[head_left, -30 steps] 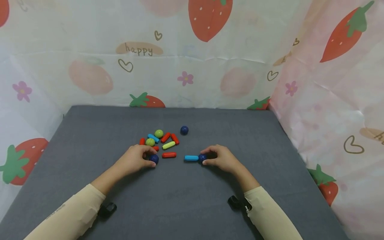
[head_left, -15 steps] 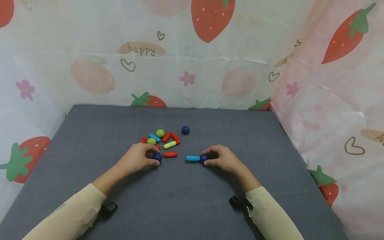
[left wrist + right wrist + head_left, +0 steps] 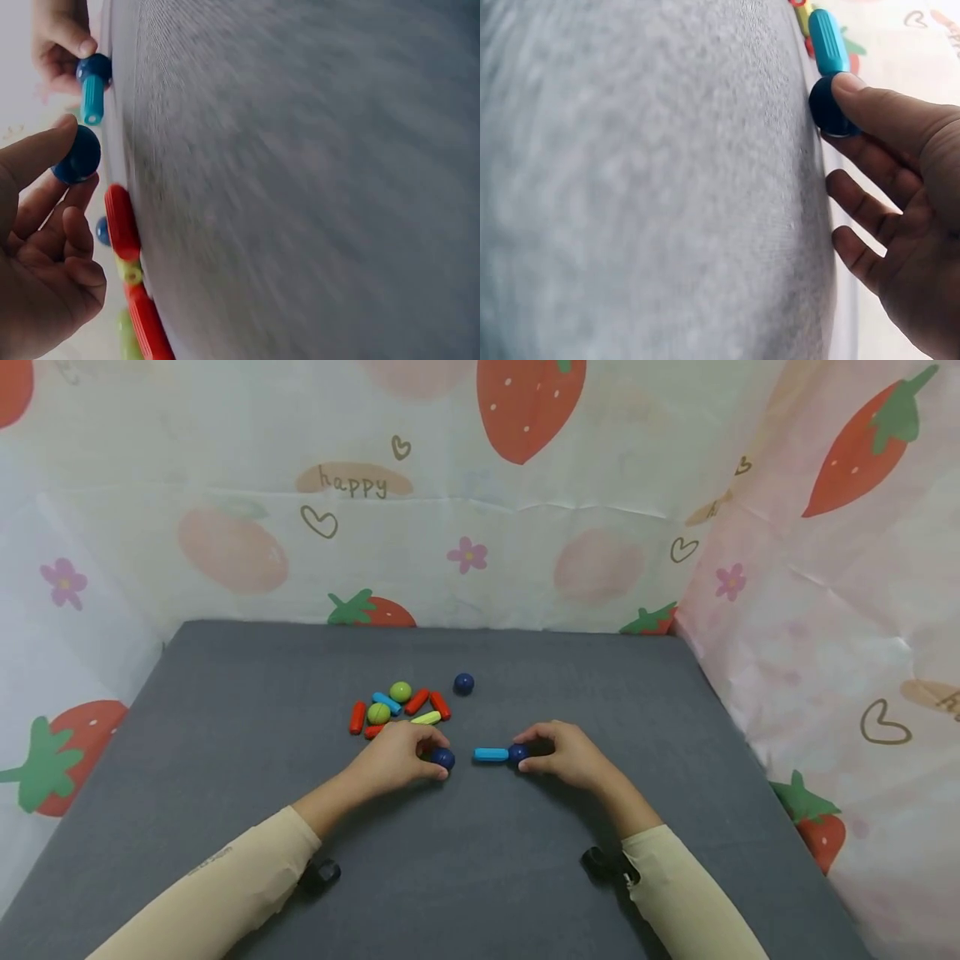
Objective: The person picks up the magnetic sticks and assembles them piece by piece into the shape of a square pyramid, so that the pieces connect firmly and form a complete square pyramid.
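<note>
Between thumb and fingers, my left hand pinches a dark blue ball. To its right, my right hand pinches another dark blue ball. A light blue ribbed rod sticks out leftward from that second ball, its free end facing the left hand's ball with a small gap between. In the left wrist view, that rod shows a small hole in its end. A red rod lies on the cloth close by the left hand; in the head view the hand hides it.
Behind the left hand lie several red rods, a blue rod, a yellow-green rod and two green balls. A third dark blue ball sits farther back. Grey cloth covers the table.
My left hand has moved right with its ball, toward the light blue rod, and now covers the front red rod. My right hand has shifted slightly right with the ball and rod.
</note>
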`<state>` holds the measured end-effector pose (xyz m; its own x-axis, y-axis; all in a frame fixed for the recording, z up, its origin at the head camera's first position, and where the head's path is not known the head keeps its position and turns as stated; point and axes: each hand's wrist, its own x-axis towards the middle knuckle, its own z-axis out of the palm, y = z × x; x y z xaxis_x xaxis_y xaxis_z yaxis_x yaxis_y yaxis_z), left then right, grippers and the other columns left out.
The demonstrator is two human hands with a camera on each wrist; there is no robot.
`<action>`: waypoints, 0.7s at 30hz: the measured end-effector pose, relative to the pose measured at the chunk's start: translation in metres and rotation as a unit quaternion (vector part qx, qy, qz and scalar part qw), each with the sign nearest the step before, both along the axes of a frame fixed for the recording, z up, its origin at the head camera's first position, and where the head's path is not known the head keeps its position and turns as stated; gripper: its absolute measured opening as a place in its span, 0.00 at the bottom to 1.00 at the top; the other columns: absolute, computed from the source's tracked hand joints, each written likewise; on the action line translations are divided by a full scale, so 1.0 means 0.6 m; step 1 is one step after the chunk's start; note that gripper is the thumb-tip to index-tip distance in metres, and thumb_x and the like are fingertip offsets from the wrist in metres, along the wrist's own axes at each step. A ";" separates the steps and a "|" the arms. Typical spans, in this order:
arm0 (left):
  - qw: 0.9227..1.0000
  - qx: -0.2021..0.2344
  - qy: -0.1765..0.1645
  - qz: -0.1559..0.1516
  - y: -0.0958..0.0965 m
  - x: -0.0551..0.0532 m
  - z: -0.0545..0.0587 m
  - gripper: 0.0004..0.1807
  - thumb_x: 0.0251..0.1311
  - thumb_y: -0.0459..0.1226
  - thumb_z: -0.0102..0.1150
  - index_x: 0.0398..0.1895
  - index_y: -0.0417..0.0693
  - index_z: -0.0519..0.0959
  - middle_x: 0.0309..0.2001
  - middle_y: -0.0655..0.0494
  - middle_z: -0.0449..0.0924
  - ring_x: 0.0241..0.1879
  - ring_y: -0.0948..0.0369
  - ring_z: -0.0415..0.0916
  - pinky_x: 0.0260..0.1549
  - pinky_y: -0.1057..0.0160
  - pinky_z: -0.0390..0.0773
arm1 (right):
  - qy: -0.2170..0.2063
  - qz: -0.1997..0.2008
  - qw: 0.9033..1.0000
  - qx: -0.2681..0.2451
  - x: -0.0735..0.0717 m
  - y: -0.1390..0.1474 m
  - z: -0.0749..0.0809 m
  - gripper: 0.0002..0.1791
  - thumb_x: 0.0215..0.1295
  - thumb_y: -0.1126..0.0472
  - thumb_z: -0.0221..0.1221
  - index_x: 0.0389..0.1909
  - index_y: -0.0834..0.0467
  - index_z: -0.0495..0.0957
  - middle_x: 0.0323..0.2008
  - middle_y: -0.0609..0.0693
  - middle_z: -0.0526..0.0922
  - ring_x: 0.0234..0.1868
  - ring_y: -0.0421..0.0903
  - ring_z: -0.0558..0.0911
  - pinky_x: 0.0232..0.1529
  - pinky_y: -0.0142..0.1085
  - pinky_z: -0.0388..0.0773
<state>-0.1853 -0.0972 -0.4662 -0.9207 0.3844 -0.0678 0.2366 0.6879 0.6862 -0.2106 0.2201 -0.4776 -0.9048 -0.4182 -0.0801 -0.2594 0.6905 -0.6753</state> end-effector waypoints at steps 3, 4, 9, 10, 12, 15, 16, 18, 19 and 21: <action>1.000 -0.005 0.004 -0.002 0.020 -0.005 -0.002 0.18 0.53 0.46 0.79 0.47 0.59 0.86 0.36 0.64 0.81 0.36 0.61 0.74 0.38 0.60 0.76 | 0.000 0.000 1.000 0.002 0.000 0.007 0.000 0.17 0.59 0.52 0.75 0.50 0.42 0.86 0.50 0.43 0.83 0.54 0.46 0.79 0.60 0.50 0.74; 1.000 -0.005 0.005 -0.003 0.027 -0.007 -0.003 0.18 0.53 0.45 0.79 0.47 0.59 0.86 0.37 0.64 0.81 0.37 0.62 0.74 0.39 0.60 0.76 | 0.000 0.000 1.000 0.003 0.001 0.009 0.000 0.17 0.59 0.52 0.74 0.50 0.42 0.86 0.50 0.43 0.83 0.54 0.46 0.79 0.60 0.50 0.74; 1.000 -0.006 0.006 -0.002 0.053 -0.016 -0.005 0.17 0.52 0.44 0.80 0.45 0.59 0.87 0.38 0.66 0.83 0.39 0.65 0.78 0.42 0.60 0.79 | 0.001 -0.004 1.000 0.009 0.000 0.018 0.001 0.17 0.59 0.52 0.74 0.50 0.42 0.87 0.50 0.44 0.83 0.54 0.46 0.79 0.60 0.50 0.74; 1.000 -0.006 0.005 0.000 0.058 -0.018 -0.005 0.17 0.52 0.44 0.80 0.45 0.59 0.87 0.38 0.67 0.83 0.40 0.65 0.78 0.42 0.60 0.79 | 0.001 -0.006 1.000 0.011 -0.001 0.020 0.001 0.17 0.59 0.52 0.74 0.50 0.42 0.87 0.50 0.44 0.83 0.54 0.46 0.79 0.60 0.50 0.74; 1.000 -0.009 0.002 0.005 0.065 -0.021 -0.005 0.17 0.52 0.44 0.80 0.45 0.60 0.87 0.39 0.67 0.84 0.40 0.66 0.78 0.43 0.60 0.79 | -0.001 -0.008 1.000 0.013 -0.001 0.022 0.001 0.17 0.59 0.52 0.74 0.50 0.42 0.87 0.49 0.44 0.83 0.53 0.46 0.79 0.60 0.49 0.74; 1.000 -0.014 -0.001 0.006 0.073 -0.028 -0.005 0.17 0.51 0.44 0.80 0.45 0.60 0.87 0.40 0.67 0.85 0.40 0.65 0.79 0.44 0.59 0.80 | -0.003 -0.010 1.000 0.013 -0.001 0.024 0.001 0.17 0.59 0.52 0.74 0.50 0.43 0.87 0.49 0.43 0.83 0.52 0.45 0.79 0.59 0.48 0.74; 1.000 -0.015 -0.001 0.005 0.075 -0.030 -0.005 0.17 0.51 0.44 0.80 0.45 0.60 0.87 0.41 0.67 0.85 0.40 0.66 0.79 0.44 0.59 0.80 | -0.003 -0.011 1.000 0.012 -0.001 0.025 0.001 0.17 0.59 0.52 0.75 0.50 0.43 0.87 0.48 0.43 0.83 0.52 0.45 0.79 0.59 0.48 0.74; 1.000 -0.017 0.000 0.001 0.079 -0.035 -0.005 0.17 0.51 0.44 0.80 0.45 0.59 0.87 0.42 0.67 0.86 0.41 0.65 0.80 0.46 0.58 0.80 | -0.004 -0.011 1.000 0.009 -0.001 0.026 0.002 0.17 0.59 0.52 0.75 0.50 0.43 0.87 0.48 0.44 0.83 0.52 0.45 0.79 0.59 0.48 0.74; 1.000 -0.018 0.002 0.000 0.080 -0.036 -0.006 0.17 0.51 0.44 0.80 0.45 0.59 0.87 0.42 0.67 0.86 0.41 0.66 0.80 0.47 0.58 0.81 | -0.005 -0.012 1.000 0.007 0.000 0.025 0.002 0.17 0.59 0.52 0.75 0.50 0.43 0.87 0.48 0.43 0.83 0.52 0.45 0.79 0.58 0.48 0.74; 1.000 -0.020 0.006 -0.003 0.082 -0.039 -0.008 0.17 0.51 0.44 0.81 0.45 0.58 0.88 0.43 0.66 0.87 0.42 0.66 0.80 0.48 0.58 0.81 | -0.006 -0.014 1.000 0.005 0.001 0.025 0.003 0.17 0.59 0.52 0.75 0.49 0.43 0.87 0.48 0.44 0.84 0.51 0.45 0.79 0.58 0.48 0.75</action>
